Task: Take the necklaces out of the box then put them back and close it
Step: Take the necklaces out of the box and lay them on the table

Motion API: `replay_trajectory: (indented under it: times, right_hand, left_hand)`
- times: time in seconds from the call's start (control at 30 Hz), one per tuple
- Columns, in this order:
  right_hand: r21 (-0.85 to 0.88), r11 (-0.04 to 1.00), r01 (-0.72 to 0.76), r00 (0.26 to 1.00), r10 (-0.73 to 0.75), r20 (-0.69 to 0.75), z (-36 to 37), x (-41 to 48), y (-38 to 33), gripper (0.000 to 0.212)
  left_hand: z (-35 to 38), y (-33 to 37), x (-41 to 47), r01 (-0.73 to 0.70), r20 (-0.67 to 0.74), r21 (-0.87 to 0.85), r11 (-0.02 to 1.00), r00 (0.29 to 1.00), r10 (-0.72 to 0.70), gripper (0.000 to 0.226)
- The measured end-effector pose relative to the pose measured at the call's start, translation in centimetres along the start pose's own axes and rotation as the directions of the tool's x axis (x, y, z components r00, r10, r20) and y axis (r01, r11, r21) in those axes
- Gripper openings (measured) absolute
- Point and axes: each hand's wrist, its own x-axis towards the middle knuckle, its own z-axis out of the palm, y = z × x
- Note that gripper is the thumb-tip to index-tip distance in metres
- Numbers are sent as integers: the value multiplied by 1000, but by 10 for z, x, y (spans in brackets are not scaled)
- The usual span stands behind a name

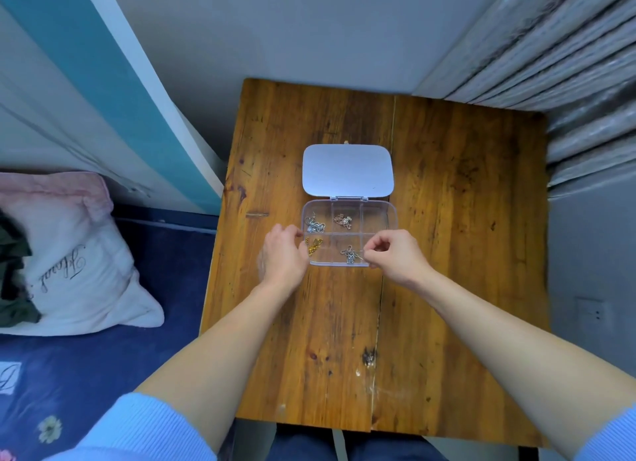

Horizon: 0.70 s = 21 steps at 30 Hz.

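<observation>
A clear plastic box [387, 216] with six compartments lies open on the wooden table [447, 254]; its lid [347, 170] lies flat behind it. Inside are a silver necklace [315, 225] at back left, a rose-gold necklace [343, 220] at back middle, a gold necklace [313, 245] at front left and a silver necklace [350, 255] at front middle. My left hand [284, 254] rests against the box's left side, fingers curled. My right hand [395, 254] hovers over the front right corner, fingertips pinched beside the front silver necklace; whether it grips the chain is unclear.
A bed with dark blue sheets [103, 374] and a white pillow [79, 264] lies left of the table. A wall stands behind, and grey curtain folds [568, 65] hang at the right. My knees [344, 447] are under the table's near edge.
</observation>
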Motion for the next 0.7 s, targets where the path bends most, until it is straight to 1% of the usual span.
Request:
replay_trajectory:
  times: [0.07, 0.2, 0.27, 0.37, 0.43, 0.47, 0.53, 0.6, 0.63, 0.7]
  right_hand:
    - [38, 999, -19, 998, 17, 58, -1, -2, 1, 10]
    - [72, 997, -16, 982, 2, 190, -8, -3, -2, 10]
    - [67, 997, -28, 977, 13, 211, -14, -2, -3, 15]
    - [37, 999, -34, 983, 27, 179, -24, -1, -2, 7]
    - [36, 999, -10, 986, 4, 168, -29, -1, -1, 8]
    - [48, 999, 2, 986, -10, 167, -31, -2, -1, 10]
    - [116, 993, 3, 984, -23, 179, -35, -4, -1, 8]
    - [207, 978, -36, 972, -14, 236, -41, -5, 1, 6]
    - [245, 967, -62, 962, -8, 274, -44, -6, 2, 9]
    - [290, 951, -103, 945, 3, 326, -51, -6, 5, 14]
  left_hand:
    - [1, 10, -2, -92, -15, 4, 996, 996, 92, 24]
    - [5, 25, -2, -202, 44, 38, 979, 979, 200, 24]
    - [7, 30, -1, -195, 77, 64, 979, 979, 190, 24]
    - [8, 29, 0, -146, 104, 74, 986, 985, 138, 25]
    - [10, 26, -1, -183, 134, 94, 979, 976, 169, 28]
    - [12, 26, -1, -227, 167, 104, 968, 964, 208, 32]
    - [16, 30, -4, -314, 282, 121, 942, 920, 271, 46]
    - [23, 34, -5, -367, 408, 188, 911, 873, 268, 54]
    - [27, 36, -5, -384, 448, 233, 894, 858, 252, 53]
    - [33, 38, -4, -392, 457, 291, 873, 858, 232, 40]
